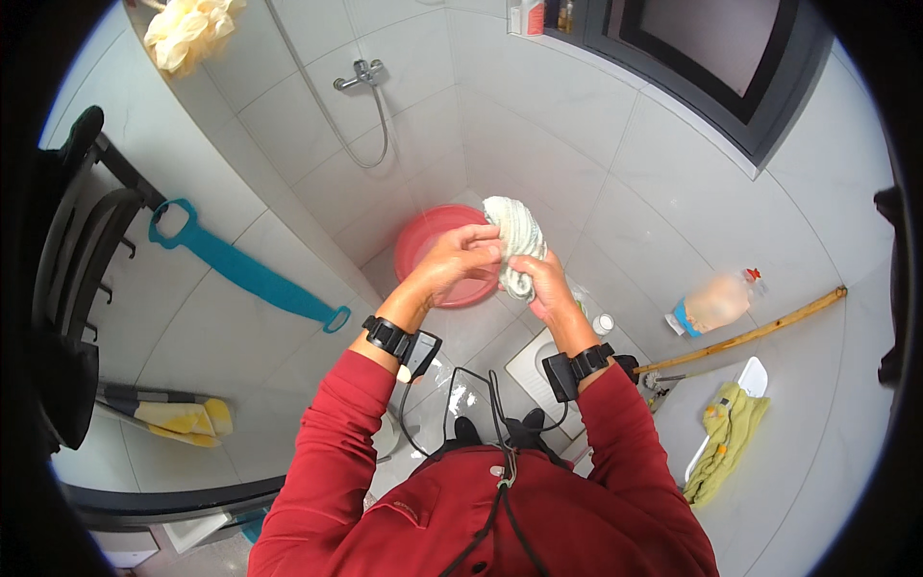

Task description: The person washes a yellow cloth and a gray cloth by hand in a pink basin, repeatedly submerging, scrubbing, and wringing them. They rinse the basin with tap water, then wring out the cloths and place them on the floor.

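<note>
A bunched, pale green-and-white striped cloth (520, 229) is held upright before me, its lower part gripped in my right hand (546, 281). At the cloth's left side is my left hand (465, 256), fingers partly curled; whether its fingertips touch the cloth is not clear. Below and to the left of the hands, a pink plastic basin (414, 241) stands on the tiled floor, partly hidden by my left hand and forearm. Both wrists wear black straps with small boxes and cables.
A squat toilet (537, 364) lies below my right forearm, near a wooden stick (750, 337). A shower mixer (360, 74) with a hose is on the far wall. A blue back scrubber (249, 267) hangs left; a green towel (728, 440) hangs right. Black cables dangle before me.
</note>
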`<state>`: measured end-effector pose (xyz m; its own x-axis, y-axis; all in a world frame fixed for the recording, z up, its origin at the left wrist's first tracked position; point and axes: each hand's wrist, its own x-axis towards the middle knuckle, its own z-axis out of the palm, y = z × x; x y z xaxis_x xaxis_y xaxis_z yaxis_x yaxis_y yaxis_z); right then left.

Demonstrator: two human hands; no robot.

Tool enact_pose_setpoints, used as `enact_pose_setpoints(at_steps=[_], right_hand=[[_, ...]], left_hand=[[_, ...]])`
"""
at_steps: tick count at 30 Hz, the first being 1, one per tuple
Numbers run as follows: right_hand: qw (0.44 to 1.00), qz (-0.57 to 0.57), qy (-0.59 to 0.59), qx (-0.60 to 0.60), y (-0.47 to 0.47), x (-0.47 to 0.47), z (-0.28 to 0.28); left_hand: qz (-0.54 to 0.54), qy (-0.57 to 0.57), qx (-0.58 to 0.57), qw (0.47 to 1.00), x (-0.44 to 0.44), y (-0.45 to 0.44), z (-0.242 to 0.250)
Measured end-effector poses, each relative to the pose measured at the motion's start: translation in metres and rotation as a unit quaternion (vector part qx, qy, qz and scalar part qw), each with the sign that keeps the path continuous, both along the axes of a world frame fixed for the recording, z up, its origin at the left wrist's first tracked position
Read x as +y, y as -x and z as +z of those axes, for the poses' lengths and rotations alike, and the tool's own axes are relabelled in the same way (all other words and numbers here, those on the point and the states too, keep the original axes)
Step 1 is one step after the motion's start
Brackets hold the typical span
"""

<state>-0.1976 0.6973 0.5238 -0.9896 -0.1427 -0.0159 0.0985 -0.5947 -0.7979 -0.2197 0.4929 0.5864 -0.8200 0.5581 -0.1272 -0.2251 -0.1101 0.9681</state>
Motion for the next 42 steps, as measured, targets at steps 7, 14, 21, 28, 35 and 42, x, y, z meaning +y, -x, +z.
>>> enact_pose_setpoints(at_steps=[7,14,21,28,35,42], right_hand=[[0.955,0.111,0.266,-0.06,-0.024,0.021,0.015],[0.956,0.217,0.184,-0.072,-0.034,0.045,0.037],[0.986,0.114,-0.117,-0.041,-0.02,0.081,0.037],[0.901,-0.047,-0.43,-0.007,-0.002,0.094,0.001],[0.715,-0.158,-0.68,-0.02,0.002,0.111,-0.04],[0.704,-0.178,-0.687,0.027,0.005,0.134,-0.027]], left_hand=[[0.052,-0.191,-0.019,0.98,0.02,0.021,-0.029],[-0.152,-0.353,-0.071,0.921,0.083,0.043,-0.008],[0.017,-0.112,-0.068,0.991,0.133,0.044,0.014],[0.125,0.032,0.007,0.992,0.191,0.056,-0.025],[0.252,0.301,0.172,0.903,0.236,0.06,-0.077],[0.206,0.042,-0.024,0.977,0.247,0.062,-0.061]])
